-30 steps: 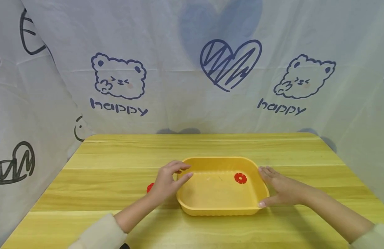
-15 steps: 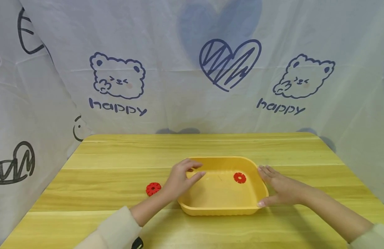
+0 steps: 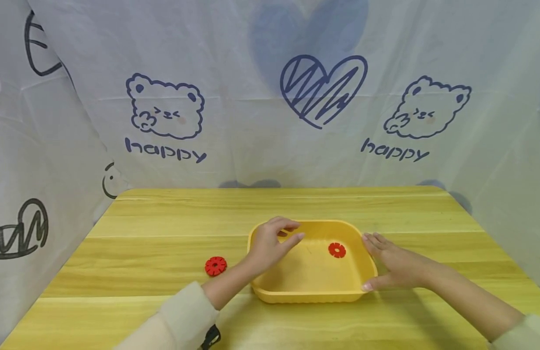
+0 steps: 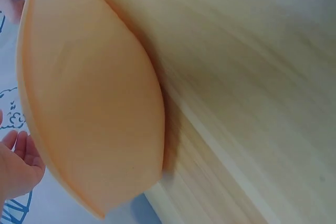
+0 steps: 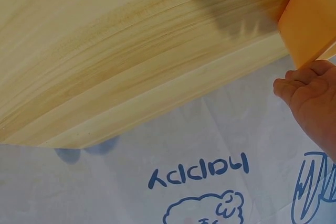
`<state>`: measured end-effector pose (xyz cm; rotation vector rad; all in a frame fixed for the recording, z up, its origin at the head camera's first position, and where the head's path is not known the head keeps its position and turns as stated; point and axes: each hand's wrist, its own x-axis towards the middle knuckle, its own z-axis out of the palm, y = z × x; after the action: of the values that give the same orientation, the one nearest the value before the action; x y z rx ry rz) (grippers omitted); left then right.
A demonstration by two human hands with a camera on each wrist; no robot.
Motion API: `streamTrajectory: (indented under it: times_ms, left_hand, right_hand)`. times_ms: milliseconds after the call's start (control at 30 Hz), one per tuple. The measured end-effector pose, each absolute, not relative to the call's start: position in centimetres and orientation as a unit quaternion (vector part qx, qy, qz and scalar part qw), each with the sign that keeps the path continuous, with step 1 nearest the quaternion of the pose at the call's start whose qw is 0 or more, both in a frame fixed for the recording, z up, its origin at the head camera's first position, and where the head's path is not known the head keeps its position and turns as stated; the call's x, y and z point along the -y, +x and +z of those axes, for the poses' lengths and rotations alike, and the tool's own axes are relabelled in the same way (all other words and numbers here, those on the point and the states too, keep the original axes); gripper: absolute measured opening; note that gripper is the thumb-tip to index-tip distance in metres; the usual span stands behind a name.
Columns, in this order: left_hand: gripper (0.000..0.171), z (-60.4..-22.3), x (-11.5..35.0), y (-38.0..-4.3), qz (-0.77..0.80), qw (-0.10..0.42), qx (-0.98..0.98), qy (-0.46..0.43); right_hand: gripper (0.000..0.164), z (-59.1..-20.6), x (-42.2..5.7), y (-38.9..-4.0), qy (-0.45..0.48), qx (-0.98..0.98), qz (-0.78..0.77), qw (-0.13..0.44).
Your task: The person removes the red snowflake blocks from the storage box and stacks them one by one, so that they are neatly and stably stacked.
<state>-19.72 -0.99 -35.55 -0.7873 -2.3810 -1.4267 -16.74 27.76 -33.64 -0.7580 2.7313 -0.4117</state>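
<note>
A yellow plastic tray (image 3: 313, 296) sits on the wooden table, with a red slotted disc (image 3: 337, 250) inside toward its right end. Loosely bent fingers and a thumb held apart shape my left hand (image 3: 271, 245), over the tray's left part with nothing visible in its grasp. The left wrist view shows this hand (image 4: 21, 166) beyond the tray's outer wall (image 4: 100, 93). At the tray's right side my right hand (image 3: 394, 265) rests with fingertips at the rim, thumb spread toward the front corner. Red slotted disc pieces (image 3: 215, 266) lie left of the tray, close together.
The wooden table (image 3: 143, 277) extends around the tray to a straight back edge. Behind it hangs a pale cloth (image 3: 239, 97) printed with bears, hearts and words. A black strap-like item (image 3: 211, 336) shows under the left sleeve.
My left hand has moved right from the tray's left edge to over its inside, uncovering the red disc pieces on the table. The right hand stays at the rim.
</note>
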Motion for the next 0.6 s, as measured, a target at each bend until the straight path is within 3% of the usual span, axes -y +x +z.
streamTrajectory:
  times_ms: [600]
  left_hand:
    - [0.025, -35.8, -2.4, -20.7, -0.476, 0.091, 0.829, -0.279]
  right_hand:
    - [0.107, -33.8, -27.7, -16.8, -0.266, -0.946, -0.130, 0.129]
